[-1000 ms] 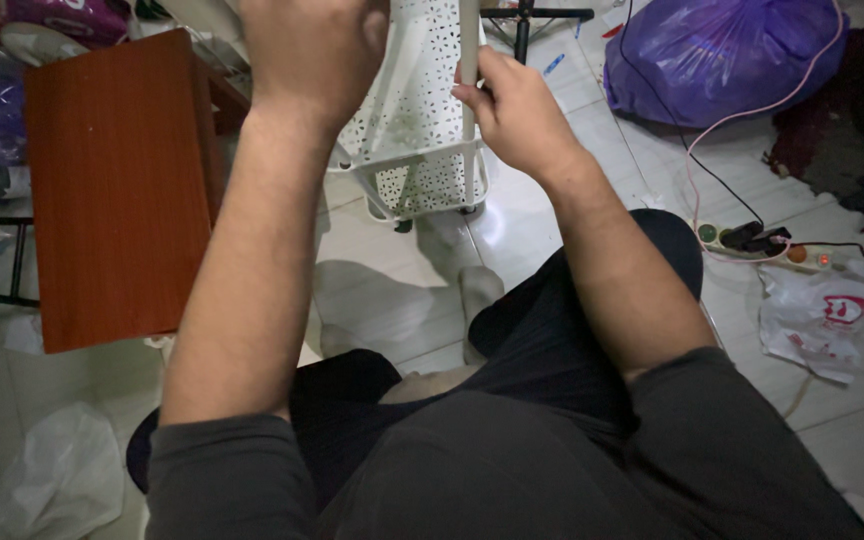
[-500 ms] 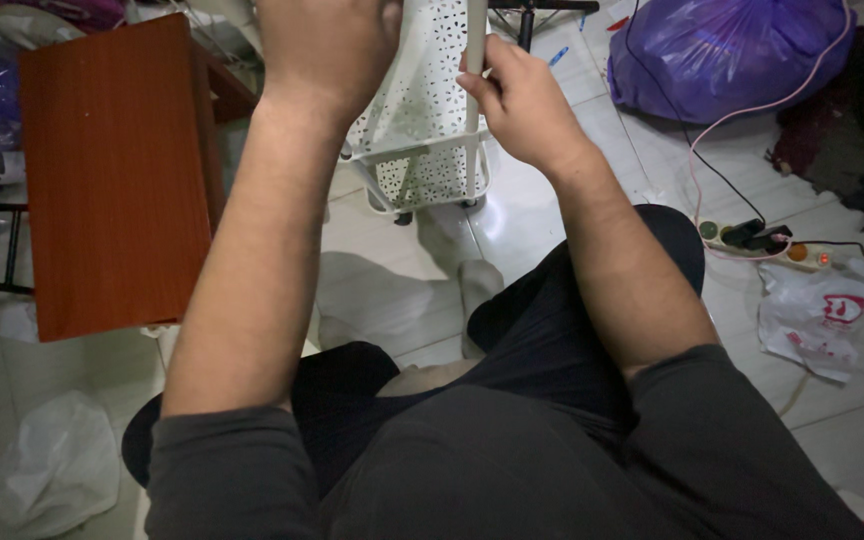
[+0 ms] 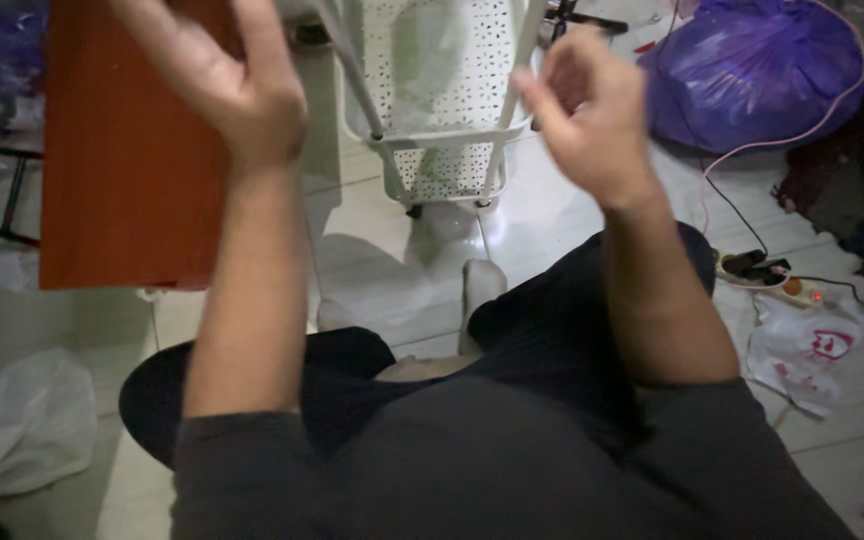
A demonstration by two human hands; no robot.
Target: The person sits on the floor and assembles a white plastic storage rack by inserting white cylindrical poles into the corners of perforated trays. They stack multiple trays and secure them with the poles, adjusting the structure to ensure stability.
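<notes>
A white perforated rack (image 3: pixel 439 110) with thin upright poles stands on the tiled floor in front of my knees. My left hand (image 3: pixel 227 85) is raised to the left of it, fingers spread and holding nothing, in front of a red-brown wooden board. My right hand (image 3: pixel 592 115) hovers just right of the rack's right pole (image 3: pixel 512 100), fingers loosely curled and apart, not gripping it. Both hands are off the rack.
A red-brown wooden tabletop (image 3: pixel 122 170) stands at the left. A purple plastic bag (image 3: pixel 752 70) lies at the upper right, with a power strip (image 3: pixel 762 268) and cables below it. White plastic bags lie at right (image 3: pixel 802 350) and lower left (image 3: pixel 22 425).
Both hands have let go of the rack and its pole and pulled outward and back. The view has shifted, so the rack sits more centred.
</notes>
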